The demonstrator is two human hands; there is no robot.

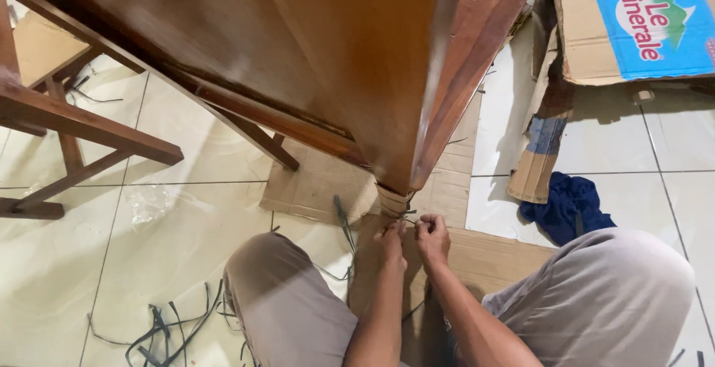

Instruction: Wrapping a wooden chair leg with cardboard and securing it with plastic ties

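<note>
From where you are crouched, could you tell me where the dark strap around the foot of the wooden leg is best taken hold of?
Probably by its loose end, where the dark strap leaves the cardboard wrap at the leg's foot. Come from the near side, low down: the leg stands upright over it, and the left hand and right hand already meet there.

Pale glossy tiled floor point(186, 211) with dark grout lines. Flattened brown cardboard sheets point(313, 184) spread over it. Dark wooden chair frame point(67, 125) at left. Crumpled blue cloth point(570, 207) and printed cardboard box point(633, 24) at right.
</note>
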